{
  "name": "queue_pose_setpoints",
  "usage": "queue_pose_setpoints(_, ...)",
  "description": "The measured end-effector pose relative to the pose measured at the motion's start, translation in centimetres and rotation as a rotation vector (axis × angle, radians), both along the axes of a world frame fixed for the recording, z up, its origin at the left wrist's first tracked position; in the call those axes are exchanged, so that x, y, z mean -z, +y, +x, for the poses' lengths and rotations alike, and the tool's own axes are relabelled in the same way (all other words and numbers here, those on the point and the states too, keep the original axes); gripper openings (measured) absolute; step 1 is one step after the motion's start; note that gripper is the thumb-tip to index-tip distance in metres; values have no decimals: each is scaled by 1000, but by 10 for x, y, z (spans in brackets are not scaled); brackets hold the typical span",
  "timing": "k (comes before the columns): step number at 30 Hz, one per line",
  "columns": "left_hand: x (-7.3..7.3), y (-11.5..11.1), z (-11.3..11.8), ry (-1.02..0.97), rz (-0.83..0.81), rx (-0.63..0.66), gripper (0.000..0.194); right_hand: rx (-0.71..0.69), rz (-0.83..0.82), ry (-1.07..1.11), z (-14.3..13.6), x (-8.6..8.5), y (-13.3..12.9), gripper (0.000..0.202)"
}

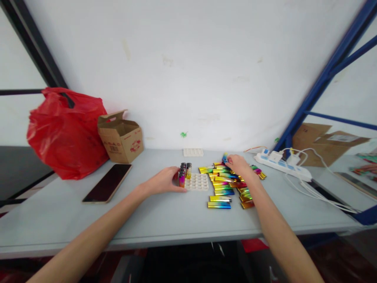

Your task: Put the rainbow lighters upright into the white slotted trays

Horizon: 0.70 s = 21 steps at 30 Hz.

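Note:
A white plastic tray [202,182] with rows of round holes lies on the table. Several lighters [182,180] with black tops stand upright in its left end. My left hand [165,181] grips that end, thumb along the front corner and fingers beside the standing lighters. Over the far side of a loose pile of shiny multicoloured lighters [222,184], my right hand [239,165] pinches a blue and yellow lighter [225,157], held tilted up. The right forearm covers part of the pile.
A second white tray [193,152] lies near the wall. To the left are a phone [107,183], an open cardboard box [125,137] and a red plastic bag [69,133]. At right, a power strip [282,166] trails white cables. The table's front edge [188,240] runs below my arms.

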<state>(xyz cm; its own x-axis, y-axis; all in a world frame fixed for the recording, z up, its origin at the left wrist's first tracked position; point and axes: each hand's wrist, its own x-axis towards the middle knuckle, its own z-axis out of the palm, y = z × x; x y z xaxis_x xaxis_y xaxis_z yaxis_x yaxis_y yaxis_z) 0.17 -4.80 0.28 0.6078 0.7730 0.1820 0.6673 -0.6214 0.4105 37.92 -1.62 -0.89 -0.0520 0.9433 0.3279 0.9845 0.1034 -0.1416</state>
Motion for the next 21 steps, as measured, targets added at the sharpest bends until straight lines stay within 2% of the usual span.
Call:
queue_pose_setpoints(3,0,-1,0,11,3,-3,64,-18,-85,37,5,1,3,17)
queue_pose_setpoints(6,-1,-1,1,19,1,-5,65,-70,-55,44,3,-5,4,14)
queue_pose_setpoints(8,-1,-1,1,19,-1,-4,66,-104,23,92,-1,-10,4,17)
queue_pose_setpoints(10,-1,-1,1,20,-4,-3,65,-136,125,263,-8,-14,2,21)
queue_pose_setpoints(12,-1,-1,1,17,-7,0,65,-200,149,541,-20,-17,-2,29)
queue_pose_setpoints(16,-2,-1,1,0,3,-2,64,-391,-40,1076,-55,-20,-14,46)
queue_pose_setpoints(19,-2,-2,1,0,0,7,63,-420,-113,1242,-81,-21,-24,49)
queue_pose_setpoints(21,-3,-2,1,7,-2,11,63,-391,-111,1221,-94,-20,-29,51)
